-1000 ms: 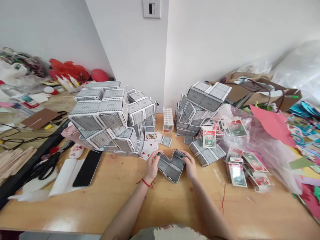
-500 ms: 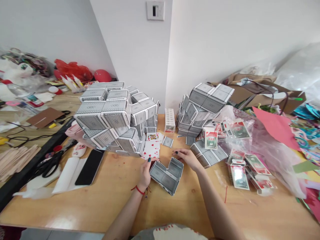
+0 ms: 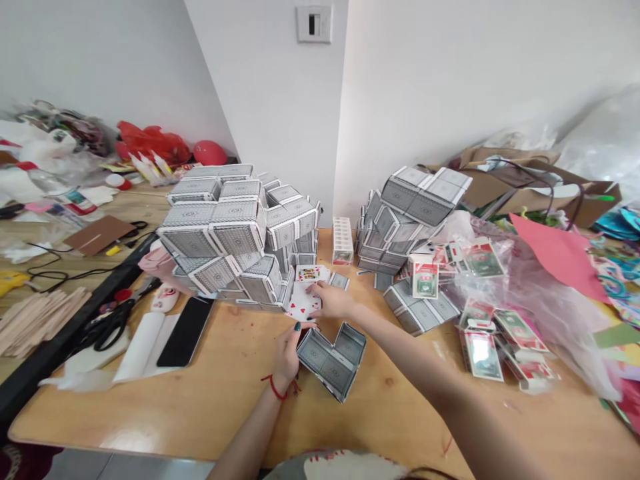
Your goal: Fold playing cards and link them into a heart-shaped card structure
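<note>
1. Card block (image 3: 331,357) sits on the tabletop (image 3: 210,400), left hand (image 3: 287,350) gripping its near-left edge.
2. I see my right hand (image 3: 334,301) has let go and reached to the loose cards (image 3: 305,298), fingers spread over them.
3. Card stacks (image 3: 235,233) stand behind.

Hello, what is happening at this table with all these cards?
A person is building with playing cards. The left hand steadies a small open card box on the wooden table. The right hand rests on the loose face-up cards just behind it. Big stacks of finished card blocks stand at the back, and packaged decks lie to the right.
</note>
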`<action>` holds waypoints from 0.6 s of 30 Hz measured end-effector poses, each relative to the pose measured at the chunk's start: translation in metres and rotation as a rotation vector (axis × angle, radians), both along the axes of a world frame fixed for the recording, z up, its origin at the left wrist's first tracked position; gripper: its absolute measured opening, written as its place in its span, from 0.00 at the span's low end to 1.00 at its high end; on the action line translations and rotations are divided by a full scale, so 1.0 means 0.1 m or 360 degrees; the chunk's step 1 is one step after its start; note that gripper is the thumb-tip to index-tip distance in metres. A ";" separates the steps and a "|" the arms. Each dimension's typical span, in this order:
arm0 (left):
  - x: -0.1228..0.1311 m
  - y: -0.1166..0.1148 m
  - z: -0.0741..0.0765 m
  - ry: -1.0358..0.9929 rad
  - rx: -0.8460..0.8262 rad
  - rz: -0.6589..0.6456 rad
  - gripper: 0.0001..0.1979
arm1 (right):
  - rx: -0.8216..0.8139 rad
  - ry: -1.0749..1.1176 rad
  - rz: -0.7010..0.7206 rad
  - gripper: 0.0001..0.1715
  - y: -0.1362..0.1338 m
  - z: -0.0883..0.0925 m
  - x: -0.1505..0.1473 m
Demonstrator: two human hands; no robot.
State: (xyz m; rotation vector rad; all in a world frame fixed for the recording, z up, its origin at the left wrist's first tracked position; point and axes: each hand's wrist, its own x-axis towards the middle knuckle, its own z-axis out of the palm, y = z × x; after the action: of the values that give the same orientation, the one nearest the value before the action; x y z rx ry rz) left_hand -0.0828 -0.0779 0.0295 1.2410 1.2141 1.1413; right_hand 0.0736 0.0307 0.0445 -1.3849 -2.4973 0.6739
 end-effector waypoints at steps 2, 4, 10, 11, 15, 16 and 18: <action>0.01 0.00 -0.01 -0.0032 -0.0026 0.0014 0.21 | 0.0030 -0.0031 -0.0015 0.27 0.05 0.00 0.00; 0.02 0.01 -0.01 -0.0075 -0.0051 0.0030 0.20 | 0.0051 -0.0038 -0.0074 0.20 0.10 0.00 0.02; 0.05 0.03 0.00 -0.0182 -0.0038 0.0017 0.19 | 0.0098 0.0017 0.0020 0.35 0.05 0.00 0.00; 0.05 0.03 0.00 -0.0189 -0.0031 0.0013 0.19 | 0.0092 0.0018 0.0045 0.39 0.04 -0.01 -0.01; 0.06 0.03 0.00 -0.0178 -0.0001 0.0036 0.19 | 0.0022 0.0035 -0.0032 0.25 0.07 -0.05 0.01; 0.06 0.03 0.00 -0.0175 -0.0003 0.0050 0.19 | 0.0021 0.0042 -0.0052 0.21 0.10 -0.06 0.03; 0.07 0.03 0.00 -0.0172 -0.0017 0.0074 0.19 | 0.0039 0.0062 -0.0089 0.23 0.14 -0.07 0.08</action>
State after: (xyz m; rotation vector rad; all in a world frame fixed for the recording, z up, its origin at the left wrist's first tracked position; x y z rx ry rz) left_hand -0.0757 -0.0747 0.0293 1.1337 1.1718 1.2188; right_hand 0.0818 0.0452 0.0377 -1.4137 -2.4195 0.6506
